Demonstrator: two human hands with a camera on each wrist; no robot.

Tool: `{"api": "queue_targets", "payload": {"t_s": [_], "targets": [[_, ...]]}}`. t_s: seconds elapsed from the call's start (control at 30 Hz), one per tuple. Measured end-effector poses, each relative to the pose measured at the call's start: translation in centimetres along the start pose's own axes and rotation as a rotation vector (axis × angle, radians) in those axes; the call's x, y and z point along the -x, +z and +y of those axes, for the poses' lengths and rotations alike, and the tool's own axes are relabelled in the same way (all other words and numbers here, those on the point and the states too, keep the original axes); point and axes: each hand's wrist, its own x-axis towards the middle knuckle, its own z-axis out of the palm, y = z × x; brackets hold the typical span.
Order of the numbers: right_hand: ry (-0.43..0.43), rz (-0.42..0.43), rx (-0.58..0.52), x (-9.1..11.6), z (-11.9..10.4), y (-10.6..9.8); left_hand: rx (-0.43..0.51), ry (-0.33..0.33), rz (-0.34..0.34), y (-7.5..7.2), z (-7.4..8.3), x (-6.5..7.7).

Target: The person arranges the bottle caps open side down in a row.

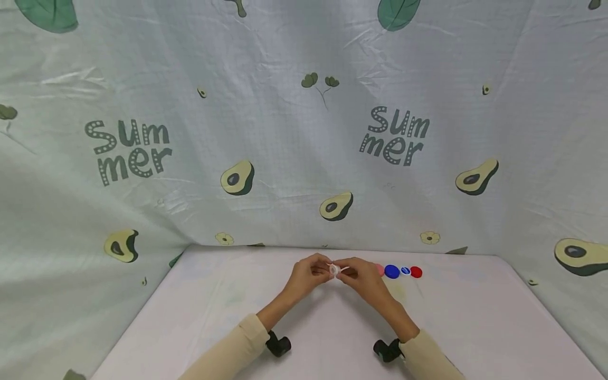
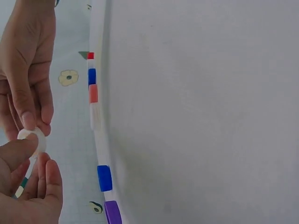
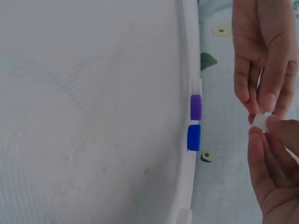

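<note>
A small white bottle cap (image 1: pixel 334 270) is held just above the table, pinched between both hands. My left hand (image 1: pixel 324 268) grips it from the left, my right hand (image 1: pixel 344 272) from the right. In the left wrist view the left thumb presses on the white cap (image 2: pixel 33 140), and fingertips of the right hand (image 2: pixel 33 122) touch its top. In the right wrist view the white cap (image 3: pixel 260 121) sits between the right thumb and the left hand's fingertips (image 3: pixel 267 100). A thin white strip trails from it.
A row of caps lies near the table's far edge: pink (image 1: pixel 380 270), blue (image 1: pixel 391 272), a small blue-white one (image 1: pixel 405 271), red (image 1: pixel 416 272). The wrist views also show a purple cap (image 3: pixel 195 107) and another blue cap (image 3: pixel 193 137). Avocado-print cloth (image 1: pixel 304 132) hangs behind.
</note>
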Motion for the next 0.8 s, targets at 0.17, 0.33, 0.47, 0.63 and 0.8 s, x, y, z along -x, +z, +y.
{"api": "queue_targets", "payload": {"t_s": [0.17,0.33,0.47,0.63,0.8], "targets": [[0.069,0.020,-0.028,-0.1,-0.3,-0.3,-0.015,0.033,0.028,0.6,0.1,-0.3],[0.093,0.073,-0.030,0.0,-0.5,-0.8,-0.017,0.056,0.054,1.2,0.3,-0.6],[0.088,0.071,-0.026,0.1,-0.3,-1.3,0.000,0.068,0.057,1.5,0.5,-0.7],[0.088,0.038,0.005,0.2,0.1,-2.3,0.022,0.084,0.052,2.0,0.8,-1.0],[0.072,0.003,0.022,0.5,0.3,-3.3,0.029,0.077,0.034,2.5,1.3,-1.2]]}}
